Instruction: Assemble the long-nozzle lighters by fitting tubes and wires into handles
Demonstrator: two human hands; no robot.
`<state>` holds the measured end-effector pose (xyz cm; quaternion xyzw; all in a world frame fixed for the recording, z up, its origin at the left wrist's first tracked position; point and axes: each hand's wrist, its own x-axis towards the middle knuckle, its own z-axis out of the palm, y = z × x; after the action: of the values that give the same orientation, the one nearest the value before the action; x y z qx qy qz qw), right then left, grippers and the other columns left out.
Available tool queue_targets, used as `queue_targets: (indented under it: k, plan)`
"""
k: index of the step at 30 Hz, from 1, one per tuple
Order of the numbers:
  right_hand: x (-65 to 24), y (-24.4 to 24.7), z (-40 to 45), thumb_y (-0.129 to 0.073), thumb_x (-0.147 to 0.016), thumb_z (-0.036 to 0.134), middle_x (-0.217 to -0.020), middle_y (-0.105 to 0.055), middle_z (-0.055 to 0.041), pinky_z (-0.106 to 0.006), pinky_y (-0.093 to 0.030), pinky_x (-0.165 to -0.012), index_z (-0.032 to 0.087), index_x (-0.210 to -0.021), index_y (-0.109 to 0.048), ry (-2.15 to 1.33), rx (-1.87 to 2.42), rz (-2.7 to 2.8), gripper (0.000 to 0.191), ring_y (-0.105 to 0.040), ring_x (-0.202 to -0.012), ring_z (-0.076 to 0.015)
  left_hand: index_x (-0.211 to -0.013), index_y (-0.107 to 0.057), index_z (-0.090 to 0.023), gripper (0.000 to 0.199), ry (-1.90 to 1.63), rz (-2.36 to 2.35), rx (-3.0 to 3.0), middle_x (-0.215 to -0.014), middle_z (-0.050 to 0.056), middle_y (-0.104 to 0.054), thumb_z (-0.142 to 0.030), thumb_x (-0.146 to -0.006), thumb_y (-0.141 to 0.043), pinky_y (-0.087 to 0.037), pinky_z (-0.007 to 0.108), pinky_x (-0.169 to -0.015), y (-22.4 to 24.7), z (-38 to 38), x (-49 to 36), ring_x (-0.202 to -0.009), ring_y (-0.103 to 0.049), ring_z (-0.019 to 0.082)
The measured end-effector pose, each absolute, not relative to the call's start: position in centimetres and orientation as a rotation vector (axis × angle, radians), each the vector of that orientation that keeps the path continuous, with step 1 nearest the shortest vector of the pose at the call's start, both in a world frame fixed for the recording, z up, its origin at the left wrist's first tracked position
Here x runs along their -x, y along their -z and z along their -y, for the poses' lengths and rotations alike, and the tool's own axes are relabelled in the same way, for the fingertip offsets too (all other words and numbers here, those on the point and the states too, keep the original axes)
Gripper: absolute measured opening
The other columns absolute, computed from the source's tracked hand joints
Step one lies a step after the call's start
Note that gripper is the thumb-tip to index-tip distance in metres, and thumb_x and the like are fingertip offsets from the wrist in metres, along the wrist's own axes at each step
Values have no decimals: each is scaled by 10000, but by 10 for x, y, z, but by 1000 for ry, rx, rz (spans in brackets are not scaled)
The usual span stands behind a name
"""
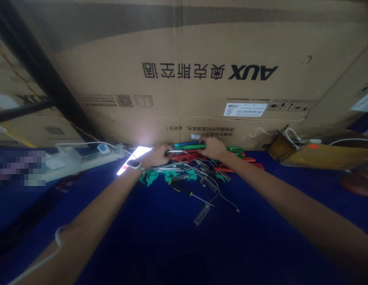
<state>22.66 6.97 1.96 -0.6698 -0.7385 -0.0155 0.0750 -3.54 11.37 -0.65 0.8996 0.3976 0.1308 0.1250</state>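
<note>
My left hand (157, 155), with a watch (134, 163) at the wrist, is closed at the left end of a pile; what it grips is too small to name. My right hand (212, 147) has its fingers curled on the right end of a green tool (190, 147) at the back of the pile. Under and between the hands lie red pieces (190, 157), teal plastic pieces (150, 176) and thin white wires (221, 190). In front of them rest a black and yellow screwdriver (181, 188) and a clear plastic piece (202, 215).
Behind the blue table (160, 245) stands a large cardboard box (184, 91). A bright screen (124, 166) and a white power strip (95, 160) are on the left. At the right sit an open box with cables (279, 146) and a yellowish package (323, 155).
</note>
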Motion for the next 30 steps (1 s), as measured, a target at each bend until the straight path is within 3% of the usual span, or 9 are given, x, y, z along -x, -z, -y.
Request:
queue_targets:
  k: [3,7,12,16,18,22,27,30]
  plan:
    - [-223,-20,-66,-646,-844,445,-1118,-714,-93,-373,-523,-806,242,-1178,-633,82,1986,2189,390,-685,-980,-284,-918,-703,-176,192,-345,-1111,-2625,-957,81,-717,-295,-786,-628,-479,306,-726,4,-115,39,-818,-666,223]
    - [-220,-18,-58,-627,-840,468,-1249,-620,-123,-407,-524,-804,211,-1187,-632,194,1867,2178,431,-637,-1039,-307,-910,-716,-179,175,-314,-1139,-2636,-913,66,-726,-253,-821,-584,-469,295,-715,-1,-111,40,-789,-657,211]
    - [-217,-6,-37,-620,-779,248,-1220,-584,-144,-428,-445,-919,176,-1165,-664,300,1585,2158,396,-520,-1164,-310,-1025,-725,-189,241,-466,-1145,-2678,-1009,79,-703,-292,-905,-544,-486,327,-792,-10,-97,42,-861,-658,223]
    - [-215,9,-19,-677,-698,211,-1279,-599,-126,-449,-372,-943,197,-1224,-643,202,1309,2349,528,-488,-1187,-320,-1091,-719,-201,263,-526,-1136,-2784,-1055,85,-696,-279,-957,-507,-480,354,-873,-21,-88,46,-968,-648,236]
    - [-213,14,-17,-675,-753,220,-1267,-637,-123,-462,-335,-964,188,-1250,-628,185,1256,2377,501,-483,-1212,-318,-1123,-714,-206,265,-543,-1152,-2839,-1080,83,-705,-279,-963,-516,-472,366,-908,-27,-82,47,-1014,-642,247]
    - [-212,15,-20,-552,-952,238,-1058,-738,-94,-432,-338,-928,186,-1093,-698,208,1196,2290,209,-581,-1078,-258,-1137,-716,-201,263,-586,-1221,-2878,-1085,88,-723,-272,-965,-529,-475,375,-907,-40,-63,49,-1026,-640,258]
    - [-202,3,-1,-505,-989,236,-1050,-720,-92,-367,-406,-829,180,-1176,-678,286,947,2162,261,-629,-962,-207,-1136,-715,-195,260,-652,-1394,-2791,-1089,74,-729,-263,-969,-528,-488,334,-784,-51,-34,56,-897,-663,227]
    - [-187,0,26,-512,-961,235,-948,-686,-84,-370,-418,-806,174,-1198,-675,361,865,2198,294,-613,-901,-213,-1126,-724,-223,263,-691,-1457,-2766,-1088,54,-732,-306,-980,-521,-476,311,-727,-56,-23,58,-847,-669,210]
